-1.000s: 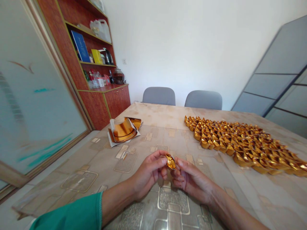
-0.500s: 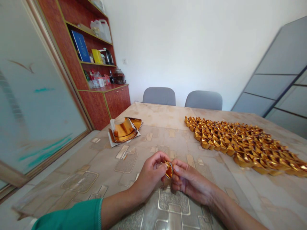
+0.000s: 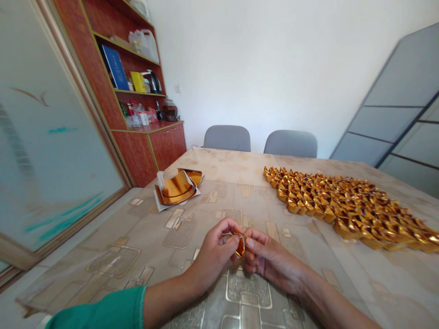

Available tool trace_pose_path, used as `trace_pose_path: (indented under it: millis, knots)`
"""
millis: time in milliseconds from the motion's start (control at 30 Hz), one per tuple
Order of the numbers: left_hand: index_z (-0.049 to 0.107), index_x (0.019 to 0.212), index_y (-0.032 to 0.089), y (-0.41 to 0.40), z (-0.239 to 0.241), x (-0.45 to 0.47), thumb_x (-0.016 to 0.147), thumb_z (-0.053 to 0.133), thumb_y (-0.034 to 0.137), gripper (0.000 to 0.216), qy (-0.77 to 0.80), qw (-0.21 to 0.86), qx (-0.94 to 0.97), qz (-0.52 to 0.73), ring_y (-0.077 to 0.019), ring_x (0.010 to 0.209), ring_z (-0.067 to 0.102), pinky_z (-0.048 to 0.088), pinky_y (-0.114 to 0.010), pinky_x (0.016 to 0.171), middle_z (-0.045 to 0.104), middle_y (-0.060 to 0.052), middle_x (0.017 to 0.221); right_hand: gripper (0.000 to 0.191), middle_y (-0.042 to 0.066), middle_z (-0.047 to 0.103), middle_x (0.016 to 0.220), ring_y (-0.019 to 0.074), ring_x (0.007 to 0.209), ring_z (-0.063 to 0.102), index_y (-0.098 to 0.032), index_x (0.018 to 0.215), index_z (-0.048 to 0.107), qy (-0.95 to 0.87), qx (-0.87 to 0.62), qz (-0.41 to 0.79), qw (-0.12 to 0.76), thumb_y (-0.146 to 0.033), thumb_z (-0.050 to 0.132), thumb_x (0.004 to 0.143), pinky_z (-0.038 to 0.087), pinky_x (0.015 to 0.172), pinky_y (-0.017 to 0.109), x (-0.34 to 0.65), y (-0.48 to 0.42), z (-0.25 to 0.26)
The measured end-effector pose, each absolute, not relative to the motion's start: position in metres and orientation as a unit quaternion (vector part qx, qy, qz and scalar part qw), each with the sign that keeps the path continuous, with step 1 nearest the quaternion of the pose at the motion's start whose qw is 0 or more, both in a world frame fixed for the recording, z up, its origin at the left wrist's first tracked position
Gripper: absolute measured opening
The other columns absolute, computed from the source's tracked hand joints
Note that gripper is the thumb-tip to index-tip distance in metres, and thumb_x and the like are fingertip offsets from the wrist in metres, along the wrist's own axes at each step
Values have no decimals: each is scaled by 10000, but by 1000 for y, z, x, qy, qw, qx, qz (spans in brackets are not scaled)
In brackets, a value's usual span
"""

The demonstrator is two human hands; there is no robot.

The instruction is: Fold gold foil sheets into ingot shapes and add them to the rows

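Between my two hands, above the near part of the table, is a small folded piece of gold foil paper (image 3: 241,246). My left hand (image 3: 221,244) pinches its left side between thumb and fingers. On the right edge of the same piece, my right hand (image 3: 265,256) closes with thumb and forefinger. The fingers hide much of the piece. To the right stand many folded gold paper ingots (image 3: 329,201), set close together in rows. Farther off on the left lies a stack of gold foil sheets (image 3: 176,187), curled, with white paper around it.
A patterned cloth covers the table (image 3: 113,256). Two grey chairs (image 3: 227,138) stand behind its far edge. At the back left is a reddish cabinet (image 3: 168,139) with bottles, a kettle and boxes; a sliding glass door (image 3: 51,137) is on the left.
Both hands stay in almost the same place, still gripping the gold paper. The right thumb and the paper's open edge have shifted very slightly left.
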State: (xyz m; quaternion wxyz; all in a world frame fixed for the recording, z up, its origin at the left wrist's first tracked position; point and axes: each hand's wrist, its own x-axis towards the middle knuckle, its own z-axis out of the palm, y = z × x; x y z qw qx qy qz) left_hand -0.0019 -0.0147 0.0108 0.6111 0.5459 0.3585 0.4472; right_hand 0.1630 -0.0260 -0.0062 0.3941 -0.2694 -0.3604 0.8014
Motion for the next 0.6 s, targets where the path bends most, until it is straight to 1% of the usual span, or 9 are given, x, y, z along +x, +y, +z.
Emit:
trace_pose_path:
  millis: [100, 167, 233, 267, 333, 400, 467, 533, 600]
  knots:
    - [564, 794, 177, -14, 13, -1, 791, 632, 315, 153, 369, 618, 529, 450, -114, 568, 532, 442, -220, 523, 574, 21, 688, 345, -61, 517, 584, 82, 494, 454, -181, 819, 550, -377, -288, 782, 404, -449, 764, 787, 365, 543, 241, 161, -26, -7]
    - [562, 832, 177, -11, 13, -2, 801, 636, 325, 168, 384, 617, 514, 456, -104, 552, 523, 436, -216, 523, 581, 23, 706, 322, -51, 517, 611, 91, 524, 448, -185, 876, 575, -403, -321, 737, 437, -460, 731, 813, 362, 554, 245, 161, -26, -7]
    - [550, 867, 178, -8, 12, -2, 817, 639, 345, 196, 394, 619, 499, 460, -92, 541, 520, 431, -209, 527, 578, 30, 709, 332, -19, 557, 737, 115, 614, 482, -204, 1019, 590, -463, -359, 653, 479, -443, 717, 825, 380, 593, 255, 160, -27, -6]
    - [542, 878, 179, -6, 10, -3, 821, 645, 361, 217, 397, 625, 491, 460, -88, 542, 524, 432, -205, 531, 575, 33, 709, 376, 0, 575, 835, 128, 670, 498, -222, 1099, 579, -504, -378, 601, 492, -418, 728, 815, 393, 618, 262, 160, -28, -5]
    - [531, 900, 181, -4, 6, -3, 811, 673, 398, 275, 400, 640, 479, 449, -90, 553, 544, 445, -206, 538, 576, 35, 719, 465, 31, 573, 1021, 153, 770, 516, -252, 1201, 547, -589, -410, 493, 491, -333, 752, 790, 416, 669, 279, 160, -29, -3]
    - [525, 926, 183, -3, 2, -3, 789, 701, 435, 336, 401, 658, 474, 426, -100, 554, 565, 468, -219, 538, 585, 32, 716, 418, 35, 574, 1061, 160, 792, 519, -249, 1185, 561, -649, -440, 398, 476, -228, 718, 798, 425, 689, 286, 160, -30, 0]
    - [524, 950, 183, -3, 0, -3, 790, 699, 462, 366, 393, 676, 474, 404, -111, 557, 584, 495, -240, 542, 598, 22, 726, 268, 26, 602, 986, 159, 779, 532, -224, 1089, 601, -680, -459, 332, 466, -166, 642, 830, 426, 689, 284, 160, -31, 3]
    - [525, 979, 181, -3, 0, -4, 808, 677, 474, 373, 384, 687, 476, 392, -117, 565, 598, 517, -262, 549, 612, 7, 767, 163, 23, 631, 925, 161, 775, 556, -206, 1008, 624, -691, -468, 300, 462, -155, 582, 859, 430, 685, 280, 162, -31, 7]
    - [523, 1024, 183, -3, 0, -4, 823, 654, 479, 380, 386, 685, 478, 392, -119, 563, 607, 523, -271, 549, 616, 2, 796, 126, 25, 654, 879, 164, 767, 574, -192, 959, 638, -688, -474, 292, 466, -170, 543, 879, 432, 674, 276, 165, -30, 11]
